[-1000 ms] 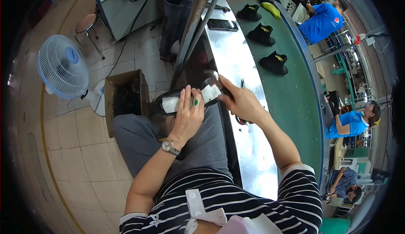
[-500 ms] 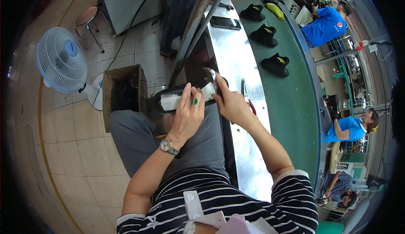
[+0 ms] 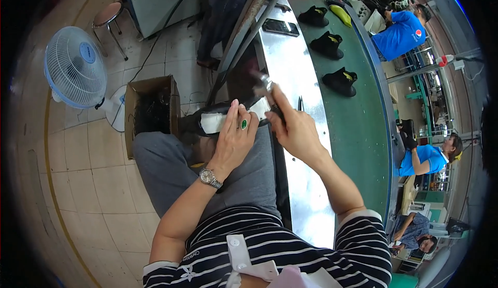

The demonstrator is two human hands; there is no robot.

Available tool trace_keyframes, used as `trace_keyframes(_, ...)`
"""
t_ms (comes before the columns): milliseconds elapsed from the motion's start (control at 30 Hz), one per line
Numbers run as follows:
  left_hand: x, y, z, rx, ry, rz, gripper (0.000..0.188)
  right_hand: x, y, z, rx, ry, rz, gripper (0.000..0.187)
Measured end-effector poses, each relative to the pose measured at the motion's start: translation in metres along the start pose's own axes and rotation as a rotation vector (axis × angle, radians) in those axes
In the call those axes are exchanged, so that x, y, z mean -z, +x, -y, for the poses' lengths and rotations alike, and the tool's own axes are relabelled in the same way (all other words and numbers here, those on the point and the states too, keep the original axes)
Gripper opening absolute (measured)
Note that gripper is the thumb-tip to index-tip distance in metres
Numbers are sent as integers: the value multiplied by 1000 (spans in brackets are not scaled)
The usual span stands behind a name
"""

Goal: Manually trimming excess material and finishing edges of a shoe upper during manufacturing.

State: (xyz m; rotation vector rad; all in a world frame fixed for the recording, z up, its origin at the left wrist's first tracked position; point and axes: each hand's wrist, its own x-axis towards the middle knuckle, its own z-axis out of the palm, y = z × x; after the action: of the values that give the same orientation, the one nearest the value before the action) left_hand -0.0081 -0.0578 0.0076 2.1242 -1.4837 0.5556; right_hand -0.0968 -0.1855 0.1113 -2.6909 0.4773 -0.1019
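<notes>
Now your right hand (image 3: pixel 298 132) shifted rightward, clenching a dark-handled metal tool (image 3: pixel 266 82); your flat left hand (image 3: pixel 234 141) steadied the white-soled black shoe (image 3: pixel 211 122).

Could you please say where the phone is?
In the head view, the phone lies upper centre on the metal ledge, left of the black shoes.

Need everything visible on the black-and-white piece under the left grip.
Long, narrow piece, black-bodied with a matte white upper face; material unclear. It sits over the grey-clad lap, lengthwise roughly left to right. The left grip lies across its middle, hiding part. The right grip and its metal-headed tool are at its right end; contact there is unclear.
</notes>
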Motion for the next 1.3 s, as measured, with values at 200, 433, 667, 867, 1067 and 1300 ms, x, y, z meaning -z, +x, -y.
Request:
trace_keyframes(200,-2,0,0,5,24,-27,35,-5,6,-14,37,-185,153,69)
trace_keyframes(433,8,12,-1,149,-241,-95,38,-28,-1,0,-65,-168,73,68)
trace_keyframes(667,40,0,19,136,197,273,50,3,12,24,34,-182,43,70)
trace_keyframes(867,34,-8,15,64,264,199,48,-33,4,22,14,-282,113,73)
trace_keyframes(1067,26,-15,23,106,-21,-14,48,-26,7,38,54,-90,-82,72)
trace_keyframes(1300,59,-10,42,366,-137,10,83,-20,13,48,52,-207,115,70)
